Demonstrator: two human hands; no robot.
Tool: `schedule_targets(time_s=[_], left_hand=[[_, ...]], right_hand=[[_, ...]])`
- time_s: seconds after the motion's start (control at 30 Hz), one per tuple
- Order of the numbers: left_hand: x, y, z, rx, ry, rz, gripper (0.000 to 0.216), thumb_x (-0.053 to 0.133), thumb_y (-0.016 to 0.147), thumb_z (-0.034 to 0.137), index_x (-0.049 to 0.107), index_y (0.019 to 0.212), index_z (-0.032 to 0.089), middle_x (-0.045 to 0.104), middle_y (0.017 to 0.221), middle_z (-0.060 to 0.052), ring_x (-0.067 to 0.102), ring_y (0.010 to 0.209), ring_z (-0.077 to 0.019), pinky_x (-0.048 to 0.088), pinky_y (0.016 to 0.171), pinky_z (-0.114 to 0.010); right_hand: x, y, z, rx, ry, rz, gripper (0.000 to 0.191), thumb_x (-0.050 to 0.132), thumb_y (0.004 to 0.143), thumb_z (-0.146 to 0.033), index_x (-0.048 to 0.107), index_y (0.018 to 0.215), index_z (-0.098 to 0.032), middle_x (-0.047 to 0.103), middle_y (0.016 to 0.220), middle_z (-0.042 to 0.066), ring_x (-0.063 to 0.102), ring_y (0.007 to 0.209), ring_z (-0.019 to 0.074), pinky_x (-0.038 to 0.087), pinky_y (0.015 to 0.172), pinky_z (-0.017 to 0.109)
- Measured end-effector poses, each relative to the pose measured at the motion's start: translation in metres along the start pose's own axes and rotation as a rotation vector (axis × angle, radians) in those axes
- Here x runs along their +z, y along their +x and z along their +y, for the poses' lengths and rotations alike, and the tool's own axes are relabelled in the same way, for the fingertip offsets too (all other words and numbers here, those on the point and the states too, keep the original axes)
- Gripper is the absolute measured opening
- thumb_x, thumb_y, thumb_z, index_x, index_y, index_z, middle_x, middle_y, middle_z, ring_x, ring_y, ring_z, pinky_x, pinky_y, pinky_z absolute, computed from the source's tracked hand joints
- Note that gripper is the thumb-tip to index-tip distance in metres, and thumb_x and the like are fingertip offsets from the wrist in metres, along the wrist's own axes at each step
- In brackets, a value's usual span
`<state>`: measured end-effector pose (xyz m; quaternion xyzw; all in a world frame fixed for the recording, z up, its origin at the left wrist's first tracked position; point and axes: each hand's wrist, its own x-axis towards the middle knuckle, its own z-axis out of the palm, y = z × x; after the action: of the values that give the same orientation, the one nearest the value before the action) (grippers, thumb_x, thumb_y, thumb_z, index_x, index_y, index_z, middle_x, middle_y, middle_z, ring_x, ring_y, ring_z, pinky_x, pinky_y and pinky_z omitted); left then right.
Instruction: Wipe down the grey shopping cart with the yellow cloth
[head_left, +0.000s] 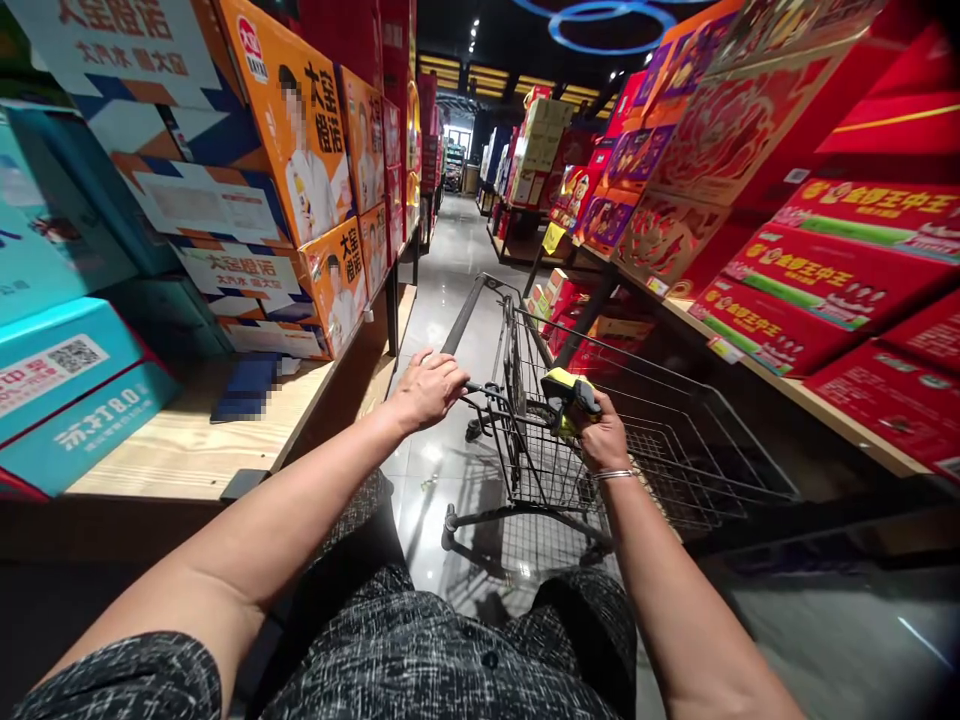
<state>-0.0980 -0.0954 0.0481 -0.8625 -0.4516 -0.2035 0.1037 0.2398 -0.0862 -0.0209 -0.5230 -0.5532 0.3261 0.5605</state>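
My left hand [433, 388] is closed over the dark handle bar [466, 315] of a black wire shopping cart [675, 410]. The cart stands at an angle in front of me, its basket pointing to the right. My right hand [602, 435] is closed around a crumpled yellow-and-black bundle that looks like work gloves [568, 390], held above the near end of the basket. That hand's fingers are partly hidden by the bundle. A bracelet circles the right wrist.
Orange drink cartons [292, 130] and turquoise boxes [75, 390] sit on the wooden shelf to the left, with a dark blue item [246, 388] at its edge. Red gift boxes [795, 280] fill the right shelf, close to the cart. A shiny tiled aisle [454, 235] runs ahead.
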Motion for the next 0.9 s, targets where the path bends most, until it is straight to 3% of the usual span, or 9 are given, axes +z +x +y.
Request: schedule_targets(time_s=[0.1, 0.23, 0.37, 0.43, 0.53, 0.63, 0.77, 0.83, 0.9], left_hand=[[-0.010, -0.013, 0.005, -0.043, -0.031, -0.004, 0.024, 0.048, 0.100, 0.034, 0.068, 0.110, 0.026, 0.073, 0.109, -0.007, 0.055, 0.128, -0.0259, 0.027, 0.118, -0.051], [-0.025, -0.029, 0.030, -0.108, -0.148, 0.088, 0.029, 0.058, 0.094, 0.033, 0.065, 0.120, 0.024, 0.068, 0.124, -0.011, 0.053, 0.130, -0.0310, 0.026, 0.118, -0.057], [-0.027, -0.047, 0.073, -0.159, -0.609, 0.213, 0.047, 0.059, 0.093, 0.040, 0.053, 0.135, 0.021, 0.060, 0.133, -0.015, 0.058, 0.122, -0.0298, 0.045, 0.106, -0.050], [-0.021, -0.054, 0.093, -0.268, -0.958, 0.131, 0.066, 0.065, 0.090, 0.050, 0.042, 0.143, 0.019, 0.057, 0.135, -0.016, 0.063, 0.114, -0.0279, 0.052, 0.097, -0.045], [-0.007, -0.062, 0.113, -0.415, -1.366, 0.020, 0.097, 0.080, 0.074, 0.059, 0.030, 0.147, 0.019, 0.052, 0.141, -0.019, 0.060, 0.122, -0.0312, 0.052, 0.096, -0.042], [0.007, -0.070, 0.120, -0.545, -1.418, -0.001, 0.092, 0.090, 0.064, 0.048, 0.041, 0.136, 0.019, 0.060, 0.130, -0.015, 0.062, 0.116, -0.0295, 0.052, 0.095, -0.040], [0.020, -0.085, 0.113, -0.652, -1.437, -0.037, 0.066, 0.091, 0.058, 0.026, 0.056, 0.113, 0.016, 0.069, 0.102, -0.005, 0.065, 0.095, -0.0222, 0.053, 0.086, -0.035], [0.023, -0.093, 0.107, -0.635, -1.638, -0.042, 0.060, 0.090, 0.057, 0.022, 0.061, 0.108, 0.015, 0.070, 0.099, -0.004, 0.065, 0.092, -0.0198, 0.053, 0.086, -0.033], [0.025, -0.099, 0.102, -0.639, -1.779, -0.044, 0.054, 0.091, 0.056, 0.020, 0.064, 0.102, 0.014, 0.071, 0.095, -0.004, 0.067, 0.088, -0.0185, 0.053, 0.084, -0.031]], right_hand=[[0.006, -0.009, -0.012, 0.058, 0.216, 0.051, 0.060, 0.084, 0.065, -0.049, 0.060, 0.115, -0.027, 0.067, 0.107, -0.001, 0.066, 0.093, 0.0185, 0.057, 0.090, 0.039], [0.016, -0.034, -0.026, 0.072, 0.357, -0.052, 0.055, 0.088, 0.062, -0.044, 0.065, 0.109, -0.029, 0.068, 0.116, 0.000, 0.068, 0.102, 0.0226, 0.058, 0.092, 0.045], [0.025, -0.069, -0.049, -0.210, 0.261, -0.103, 0.030, 0.088, 0.069, -0.038, 0.074, 0.093, -0.026, 0.058, 0.136, 0.003, 0.059, 0.125, 0.0246, 0.051, 0.107, 0.043], [0.028, -0.086, -0.061, -0.363, 0.139, -0.145, 0.022, 0.084, 0.076, -0.032, 0.077, 0.096, -0.028, 0.056, 0.137, 0.005, 0.056, 0.129, 0.0231, 0.049, 0.109, 0.040], [0.034, -0.107, -0.072, -0.559, -0.057, -0.248, 0.028, 0.076, 0.083, -0.023, 0.077, 0.109, -0.034, 0.056, 0.134, 0.006, 0.055, 0.128, 0.0222, 0.049, 0.109, 0.041], [0.039, -0.124, -0.075, -0.651, -0.213, -0.348, 0.044, 0.070, 0.086, -0.019, 0.070, 0.126, -0.038, 0.053, 0.139, 0.007, 0.051, 0.133, 0.0252, 0.045, 0.112, 0.048], [0.033, -0.137, -0.072, -0.476, -0.133, -0.573, 0.080, 0.077, 0.081, -0.028, 0.042, 0.152, -0.040, 0.039, 0.157, 0.008, 0.039, 0.144, 0.0295, 0.036, 0.119, 0.054], [0.028, -0.137, -0.069, -0.259, 0.067, -0.586, 0.091, 0.078, 0.080, -0.039, 0.028, 0.157, -0.043, 0.029, 0.163, 0.008, 0.039, 0.145, 0.0290, 0.044, 0.113, 0.051], [0.027, -0.134, -0.066, -0.024, 0.254, -0.530, 0.088, 0.073, 0.082, -0.054, 0.026, 0.156, -0.043, 0.025, 0.165, 0.009, 0.043, 0.142, 0.0290, 0.050, 0.105, 0.048]])
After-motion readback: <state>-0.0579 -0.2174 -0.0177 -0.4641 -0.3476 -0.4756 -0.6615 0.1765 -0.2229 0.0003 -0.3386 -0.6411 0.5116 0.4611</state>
